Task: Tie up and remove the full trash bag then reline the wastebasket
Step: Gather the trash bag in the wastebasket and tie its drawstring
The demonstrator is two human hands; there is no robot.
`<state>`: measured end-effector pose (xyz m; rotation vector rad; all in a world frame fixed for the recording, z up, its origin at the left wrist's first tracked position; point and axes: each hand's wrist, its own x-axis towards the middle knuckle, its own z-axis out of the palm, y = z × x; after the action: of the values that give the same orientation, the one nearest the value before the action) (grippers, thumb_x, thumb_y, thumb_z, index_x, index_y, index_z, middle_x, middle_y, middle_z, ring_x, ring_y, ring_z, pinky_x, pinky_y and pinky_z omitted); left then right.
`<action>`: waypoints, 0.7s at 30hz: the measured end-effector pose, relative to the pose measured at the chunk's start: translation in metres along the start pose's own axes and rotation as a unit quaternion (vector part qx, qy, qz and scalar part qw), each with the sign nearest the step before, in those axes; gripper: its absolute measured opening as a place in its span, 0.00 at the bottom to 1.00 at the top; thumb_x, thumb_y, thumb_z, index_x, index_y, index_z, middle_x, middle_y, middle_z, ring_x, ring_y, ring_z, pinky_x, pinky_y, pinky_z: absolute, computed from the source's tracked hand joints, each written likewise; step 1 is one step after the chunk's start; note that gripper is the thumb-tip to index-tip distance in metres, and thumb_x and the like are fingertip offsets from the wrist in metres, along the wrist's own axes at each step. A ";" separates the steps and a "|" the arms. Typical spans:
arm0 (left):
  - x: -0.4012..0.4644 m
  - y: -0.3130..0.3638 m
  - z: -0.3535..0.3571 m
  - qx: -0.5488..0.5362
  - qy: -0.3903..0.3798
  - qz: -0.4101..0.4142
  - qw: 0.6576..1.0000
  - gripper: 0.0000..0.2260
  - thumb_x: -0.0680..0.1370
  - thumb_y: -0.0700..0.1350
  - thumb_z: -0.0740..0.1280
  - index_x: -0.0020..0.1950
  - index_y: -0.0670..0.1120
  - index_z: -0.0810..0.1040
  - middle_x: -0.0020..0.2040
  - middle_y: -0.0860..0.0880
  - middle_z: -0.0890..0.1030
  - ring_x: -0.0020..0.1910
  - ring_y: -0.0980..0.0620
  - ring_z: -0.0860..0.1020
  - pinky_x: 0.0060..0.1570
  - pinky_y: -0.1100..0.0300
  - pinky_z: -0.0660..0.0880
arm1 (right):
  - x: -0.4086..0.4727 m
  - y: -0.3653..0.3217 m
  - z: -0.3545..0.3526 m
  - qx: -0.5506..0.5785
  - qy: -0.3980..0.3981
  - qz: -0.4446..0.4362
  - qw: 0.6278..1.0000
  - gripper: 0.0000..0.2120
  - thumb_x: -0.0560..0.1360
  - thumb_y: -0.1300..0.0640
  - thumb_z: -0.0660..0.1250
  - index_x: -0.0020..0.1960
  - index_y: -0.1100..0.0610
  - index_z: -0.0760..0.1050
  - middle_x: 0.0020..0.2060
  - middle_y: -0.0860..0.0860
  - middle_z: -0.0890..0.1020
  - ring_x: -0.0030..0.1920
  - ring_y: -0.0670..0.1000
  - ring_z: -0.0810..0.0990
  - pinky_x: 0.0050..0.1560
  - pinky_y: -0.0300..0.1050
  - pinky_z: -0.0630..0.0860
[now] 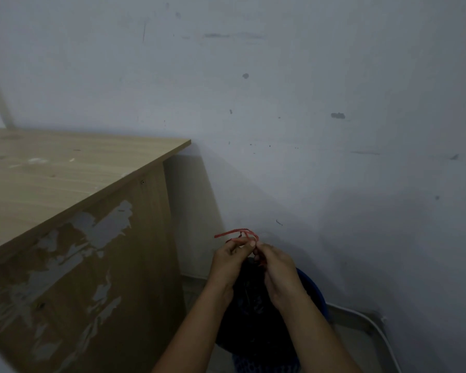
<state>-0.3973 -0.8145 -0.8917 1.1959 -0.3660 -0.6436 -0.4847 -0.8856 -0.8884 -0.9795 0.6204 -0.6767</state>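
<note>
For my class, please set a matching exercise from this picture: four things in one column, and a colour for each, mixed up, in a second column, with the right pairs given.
Things:
1. drawstring
2. trash bag
3. wastebasket
4. desk

Colours:
A. blue
B. light wood
C. red
D. black

Right pairs: 1-C, 2-D, 3-A, 4-B.

The left hand and right hand both pinch the drawstring above the bag, which sits in the wastebasket beside the desk.

No legible text, label, brand, number or sign on any surface
</note>
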 end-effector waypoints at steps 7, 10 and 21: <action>0.000 -0.003 0.001 0.031 0.002 0.035 0.999 0.09 0.79 0.41 0.75 0.52 0.35 0.83 0.43 0.37 0.85 0.43 0.43 0.83 0.45 0.53 0.78 | -0.004 0.001 0.002 -0.113 0.016 -0.109 0.987 0.06 0.85 0.57 0.66 0.59 0.48 0.76 0.46 0.58 0.84 0.43 0.53 0.82 0.46 0.50 0.81; 0.003 -0.003 -0.005 0.063 -0.004 0.046 0.997 0.08 0.78 0.44 0.76 0.50 0.38 0.84 0.46 0.31 0.83 0.42 0.42 0.82 0.45 0.50 0.76 | -0.007 0.001 -0.002 -0.192 -0.019 -0.184 0.964 0.09 0.86 0.60 0.64 0.55 0.48 0.79 0.44 0.51 0.85 0.44 0.51 0.83 0.46 0.43 0.80; 0.009 0.013 -0.018 0.132 -0.026 0.104 0.985 0.06 0.78 0.40 0.75 0.43 0.43 0.81 0.35 0.42 0.74 0.37 0.48 0.75 0.38 0.57 0.71 | -0.012 -0.009 -0.012 -0.312 -0.086 -0.146 0.935 0.07 0.83 0.56 0.70 0.55 0.50 0.87 0.46 0.47 0.89 0.48 0.47 0.87 0.47 0.38 0.80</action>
<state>-0.3769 -0.8040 -0.8857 1.3722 -0.6264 -0.4536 -0.5039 -0.8866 -0.8831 -1.7309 0.5473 -0.6540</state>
